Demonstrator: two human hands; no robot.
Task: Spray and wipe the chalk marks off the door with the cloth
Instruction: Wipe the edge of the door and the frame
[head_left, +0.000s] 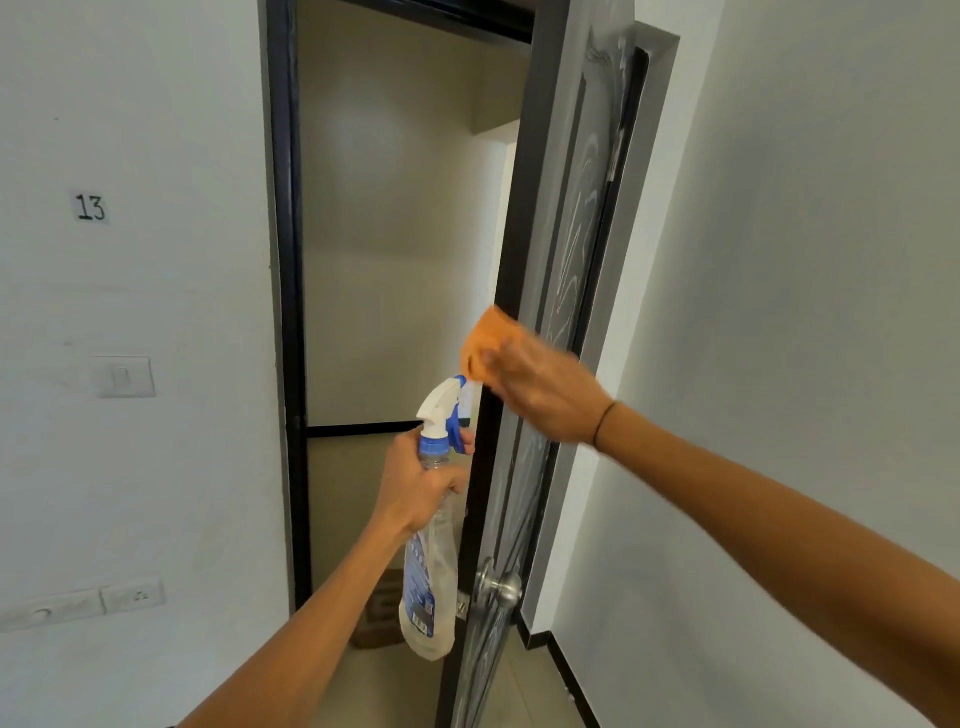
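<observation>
I see the dark grey panelled door (558, 291) standing ajar, edge-on to me, its face streaked with smeared white chalk marks (576, 244) that run from the top panel down toward the round brushed-metal doorknob (506, 587). My right hand (540, 395) is blurred but has its fingers curled around a crumpled orange cloth (491, 338), holding it against the door's edge at mid-height. My left hand (421, 483) grips the neck of a clear plastic spray bottle (431, 582) with a white and blue trigger head, one finger on the trigger; the nozzle sits just below the cloth and close to the door edge. A black door frame (285, 260) borders the opening on the left. On the white wall beside it are a paper label reading 13 (91, 208), a white light switch (123, 376) and a white socket strip (83, 603). Behind the bottle, a brown cardboard box (382, 608) sits on the floor.
</observation>
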